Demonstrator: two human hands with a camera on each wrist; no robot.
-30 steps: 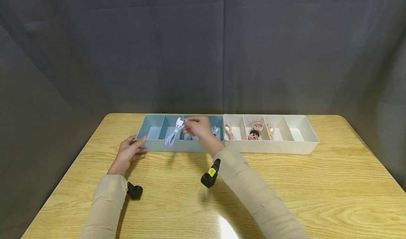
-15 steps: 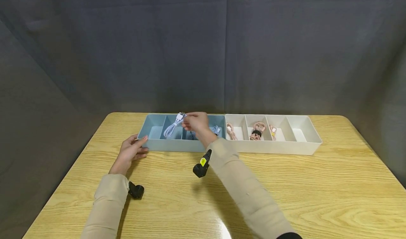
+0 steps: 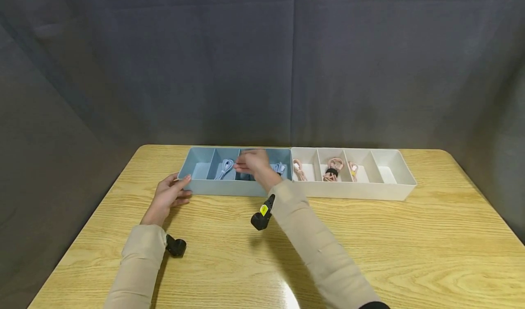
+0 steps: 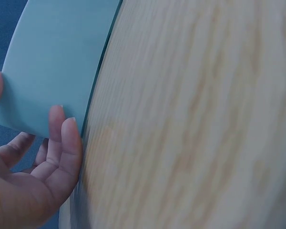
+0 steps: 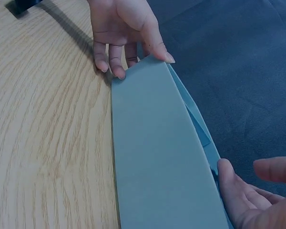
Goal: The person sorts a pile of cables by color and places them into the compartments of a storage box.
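A light blue divided storage box (image 3: 229,188) stands at the back of the table. My left hand (image 3: 167,194) grips its left end, the thumb over the rim and the fingers against the wall; the left wrist view shows that hand (image 4: 38,181) at the box corner (image 4: 52,62). A bundled pale lilac charging cable (image 3: 224,168) lies in the second compartment from the left. Just right of it my right hand (image 3: 255,164) hovers over the box. In the right wrist view its thumb and fingers (image 5: 231,186) are apart, with nothing seen between them.
Another bundled cable (image 3: 279,168) sits in the blue box's right compartment; my right hand partly hides dark contents beside it. Butting against its right end is a white divided box (image 3: 348,190) with pink cables (image 3: 331,170). A dark curtain (image 3: 262,63) hangs behind the table (image 3: 229,254).
My right hand carried the lilac cable up and left over the second compartment, then let it go; the cable now lies inside. My left hand has stayed on the box's left end.
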